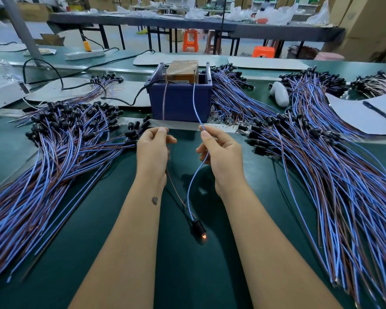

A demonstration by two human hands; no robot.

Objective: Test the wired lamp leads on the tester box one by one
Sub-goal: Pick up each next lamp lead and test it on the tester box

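Nearest us, one black lamp socket (198,228) is lying on the green table (98,253), its bulb tip glowing orange and pointing toward us. We are counting two leads running up from it, away from us: one brown lead (174,190) and one blue lead (193,181). Our left hand (153,150) is pinching the brown lead between thumb and fingertips, and our right hand (218,152) is pinching the blue lead likewise, other fingers loosely curled. Beyond both grips, the two wires are continuing nearly straight up to the single dark blue tester box (180,98). We are seeing two big heaps of wired lamps: one pile (54,152) left of our left hand, another pile (321,157) right of our right hand.
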